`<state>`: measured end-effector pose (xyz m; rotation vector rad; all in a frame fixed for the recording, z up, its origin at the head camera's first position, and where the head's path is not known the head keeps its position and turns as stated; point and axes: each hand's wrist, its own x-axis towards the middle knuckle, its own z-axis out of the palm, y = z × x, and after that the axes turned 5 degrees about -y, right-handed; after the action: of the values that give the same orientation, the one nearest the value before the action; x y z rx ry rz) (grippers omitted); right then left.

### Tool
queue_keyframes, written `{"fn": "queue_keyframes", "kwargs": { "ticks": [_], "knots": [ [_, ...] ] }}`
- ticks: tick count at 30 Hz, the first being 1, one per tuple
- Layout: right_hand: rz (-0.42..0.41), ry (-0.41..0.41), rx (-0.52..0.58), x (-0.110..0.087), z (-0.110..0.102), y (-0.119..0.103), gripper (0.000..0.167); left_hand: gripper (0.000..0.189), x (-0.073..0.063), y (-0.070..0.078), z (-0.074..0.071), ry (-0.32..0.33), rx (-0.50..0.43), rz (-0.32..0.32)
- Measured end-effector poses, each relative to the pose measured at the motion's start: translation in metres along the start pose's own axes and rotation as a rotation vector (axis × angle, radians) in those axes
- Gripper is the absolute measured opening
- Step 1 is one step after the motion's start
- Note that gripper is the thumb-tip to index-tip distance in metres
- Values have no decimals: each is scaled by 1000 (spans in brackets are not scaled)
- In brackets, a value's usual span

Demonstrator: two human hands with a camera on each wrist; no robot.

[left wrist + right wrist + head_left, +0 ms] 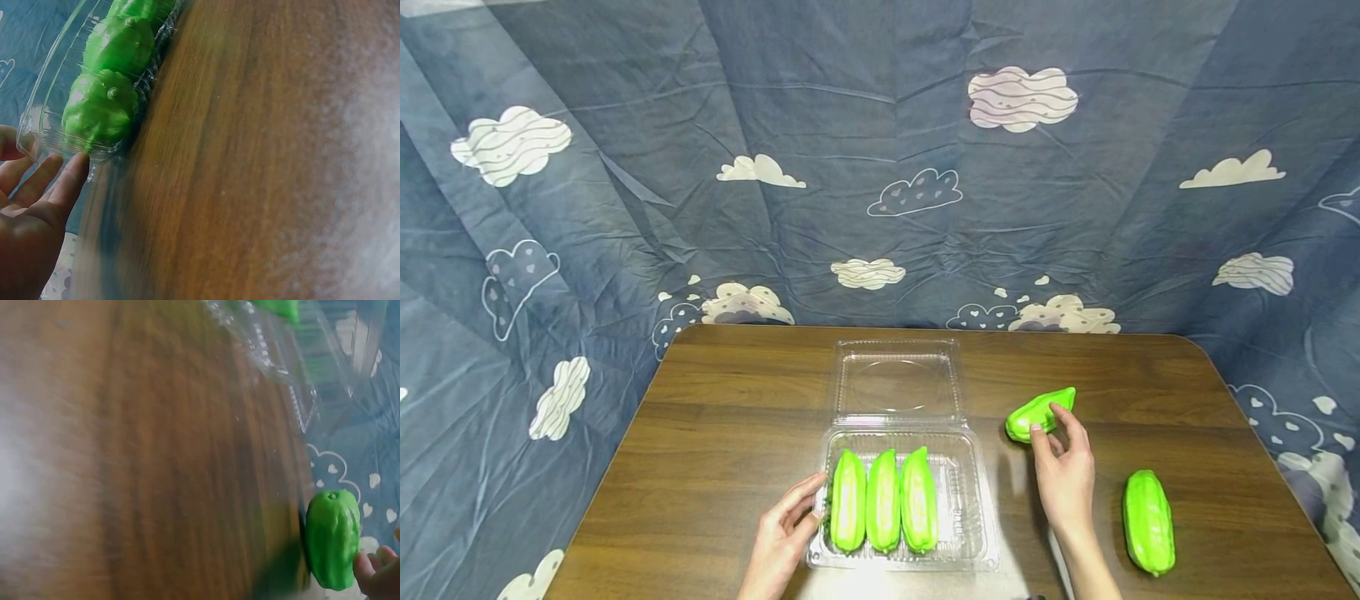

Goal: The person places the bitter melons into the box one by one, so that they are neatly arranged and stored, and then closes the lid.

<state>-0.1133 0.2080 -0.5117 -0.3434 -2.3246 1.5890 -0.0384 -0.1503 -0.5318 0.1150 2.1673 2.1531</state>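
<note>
A clear plastic clamshell box (988, 517) stands with its lid (897, 387) laid back behind it. Inside, on the left, three bright green ridged gourds (883, 502) lie side by side. My left hand (784, 529) touches the box's left wall with its fingers (70, 181) extended. To the right of the box, my right hand (1066, 473) pinches another green gourd (1033, 417) between thumb and fingers. That gourd lies slantwise in the head view, its pointed end toward the back right. In the right wrist view its blunt, dimpled end (332, 499) shows.
One more green gourd (1148, 523) lies on the brown wooden table (722, 417), right of my right forearm. The box has bare floor to the right of its row of gourds. A blue cloth (850, 225) with clouds hangs behind the table and along its sides.
</note>
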Motion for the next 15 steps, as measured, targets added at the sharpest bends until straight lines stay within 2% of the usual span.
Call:
{"fn": "queue_keyframes", "kwargs": {
  "ticks": [6, 10, 15],
  "knots": [
    [-4, -35, 6, 15, -1, 4, 51, 47, 0, -1, 0, -5, -7, 12],
    [-4, -27, 4, 22, -2, 8, 52, 47, 1, -1, 0, -1, -5, 21],
    [51, -33, -16, 29, -2, 13, 60, 46, 1, -2, 0, 7, -1, 22]
  ]
}}
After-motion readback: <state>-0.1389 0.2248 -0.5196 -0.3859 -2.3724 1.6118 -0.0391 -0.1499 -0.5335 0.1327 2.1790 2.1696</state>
